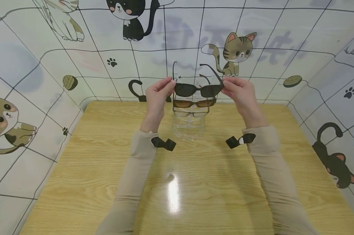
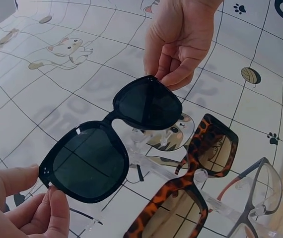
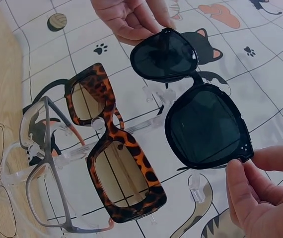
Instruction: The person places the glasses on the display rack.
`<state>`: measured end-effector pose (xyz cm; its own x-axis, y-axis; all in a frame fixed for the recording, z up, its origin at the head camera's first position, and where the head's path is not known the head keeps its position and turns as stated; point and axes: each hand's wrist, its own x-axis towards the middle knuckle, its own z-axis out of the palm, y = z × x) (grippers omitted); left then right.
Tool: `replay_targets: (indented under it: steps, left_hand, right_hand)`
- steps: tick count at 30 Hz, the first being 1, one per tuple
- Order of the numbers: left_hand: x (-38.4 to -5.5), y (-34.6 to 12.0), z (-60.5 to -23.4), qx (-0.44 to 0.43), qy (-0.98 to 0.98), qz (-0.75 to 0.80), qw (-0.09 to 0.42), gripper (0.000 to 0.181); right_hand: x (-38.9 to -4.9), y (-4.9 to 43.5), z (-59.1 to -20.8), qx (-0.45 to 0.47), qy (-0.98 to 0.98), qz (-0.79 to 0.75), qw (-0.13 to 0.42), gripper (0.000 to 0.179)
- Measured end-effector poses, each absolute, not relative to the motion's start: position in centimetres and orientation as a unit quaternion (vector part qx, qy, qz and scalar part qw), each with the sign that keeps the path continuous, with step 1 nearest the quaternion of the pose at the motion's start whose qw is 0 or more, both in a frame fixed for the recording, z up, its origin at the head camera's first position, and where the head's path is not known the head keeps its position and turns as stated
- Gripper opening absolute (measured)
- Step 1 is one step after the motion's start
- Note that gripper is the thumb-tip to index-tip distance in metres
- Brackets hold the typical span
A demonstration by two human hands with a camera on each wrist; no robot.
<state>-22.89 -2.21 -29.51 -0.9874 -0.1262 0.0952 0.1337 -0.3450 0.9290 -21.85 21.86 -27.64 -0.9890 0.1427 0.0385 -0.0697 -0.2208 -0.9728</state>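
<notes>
Black sunglasses (image 1: pixel 198 90) with dark lenses are held level at the top of a clear display stand (image 1: pixel 188 135). My left hand (image 1: pixel 159 98) pinches their left hinge corner between thumb and fingers. At the opposite corner my right hand (image 1: pixel 239 96) pinches the frame the same way. The temples stand unfolded, pointing away toward the wall. Below them on the stand sit tortoiseshell sunglasses (image 3: pixel 126 173) with brown lenses. Lower down are grey-framed eyeglasses (image 3: pixel 47 163), then thin-rimmed glasses (image 3: pixel 3 210). In the right wrist view the black pair overlaps the stand's top.
The stand is near the back edge of a wooden table (image 1: pixel 106 137). A white cloth wall (image 1: pixel 147 65) printed with cats and grid lines rises behind it and on both sides. Small black cameras are strapped to both wrists over beige sleeves (image 1: pixel 270 163).
</notes>
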Motion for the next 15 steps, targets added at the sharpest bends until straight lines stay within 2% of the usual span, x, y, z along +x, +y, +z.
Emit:
replay_targets:
  steps: [15]
  left_hand:
    - [-23.54, -1.75, -30.21, 0.016, -0.571, -0.817, 0.079, 0.028]
  right_hand:
    - [-22.82, 21.98, -28.4, -0.056, -0.622, 0.779, 0.053, 0.007]
